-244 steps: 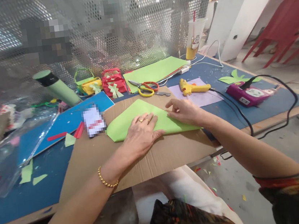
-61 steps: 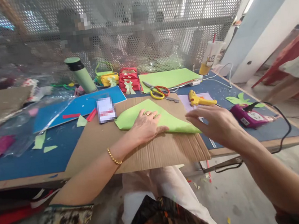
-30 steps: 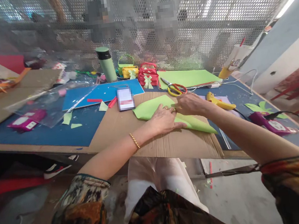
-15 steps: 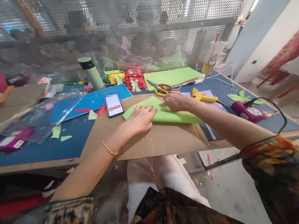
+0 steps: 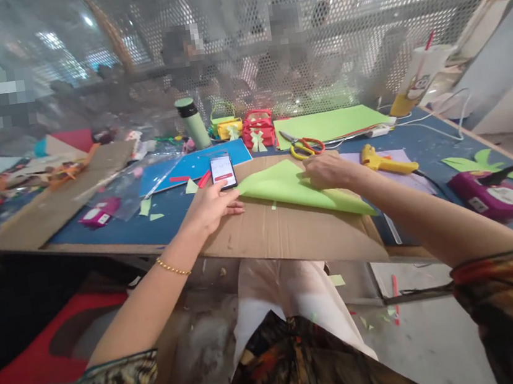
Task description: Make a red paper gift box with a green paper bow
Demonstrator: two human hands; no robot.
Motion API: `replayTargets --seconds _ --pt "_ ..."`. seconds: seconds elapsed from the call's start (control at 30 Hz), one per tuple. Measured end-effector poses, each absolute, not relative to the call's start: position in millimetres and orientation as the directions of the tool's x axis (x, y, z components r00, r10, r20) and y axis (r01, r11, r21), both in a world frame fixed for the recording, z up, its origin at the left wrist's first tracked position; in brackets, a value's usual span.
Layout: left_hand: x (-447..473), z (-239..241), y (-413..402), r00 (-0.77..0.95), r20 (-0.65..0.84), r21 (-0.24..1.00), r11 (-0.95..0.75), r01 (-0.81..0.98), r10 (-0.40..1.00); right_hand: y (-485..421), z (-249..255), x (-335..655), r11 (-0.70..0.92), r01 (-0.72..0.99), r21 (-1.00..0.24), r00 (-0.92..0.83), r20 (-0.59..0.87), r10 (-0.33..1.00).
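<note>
A folded light green sheet (image 5: 283,179) lies on a brown cardboard piece (image 5: 271,234). My right hand (image 5: 331,171) is on the sheet's upper right part, its fingers curled and pressed together on it. At the sheet's left corner is my left hand (image 5: 214,211), thumb and fingers apart; whether it touches the corner I cannot tell. A phone (image 5: 223,174) with a lit screen lies right beside the left thumb. Scissors (image 5: 304,147) with yellow and red handles rest just behind the sheet.
To the right lie a yellow glue gun (image 5: 388,160), a purple box (image 5: 493,194) with a cable, and leaf-shaped green cutouts (image 5: 477,162). Behind stand a green bottle (image 5: 194,125), small red bags (image 5: 258,130) and a drink cup (image 5: 420,81). Green sheets (image 5: 327,126) are stacked at the back.
My left hand has slid left off the middle of the green sheet to its left corner. My right hand stays on the sheet. The camera view has turned left.
</note>
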State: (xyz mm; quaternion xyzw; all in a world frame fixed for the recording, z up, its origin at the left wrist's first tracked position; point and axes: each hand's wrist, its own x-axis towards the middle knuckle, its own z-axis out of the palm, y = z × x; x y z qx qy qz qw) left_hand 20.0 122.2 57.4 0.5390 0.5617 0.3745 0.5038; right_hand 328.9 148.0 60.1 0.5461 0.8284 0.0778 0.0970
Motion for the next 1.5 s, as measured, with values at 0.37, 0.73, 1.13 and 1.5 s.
replayTargets --seconds 0.37,0.73,1.13,1.5 --pt "53 61 122 0.127 -0.188 0.904 0.121 0.410 0.974 157 52 340 0.432 0.876 0.212 -0.434 -0.040 0.900" --pt "33 52 80 0.227 -0.026 0.644 -0.157 0.749 0.973 149 41 343 0.546 0.765 0.342 -0.572 -0.028 0.820" --pt "59 22 77 0.690 0.405 0.039 -0.766 0.642 0.599 147 40 348 0.544 0.763 0.348 -0.568 -0.041 0.822" --pt "44 0 34 0.611 0.490 -0.009 -0.698 0.716 0.621 142 40 350 0.542 0.759 0.360 -0.562 -0.059 0.825"
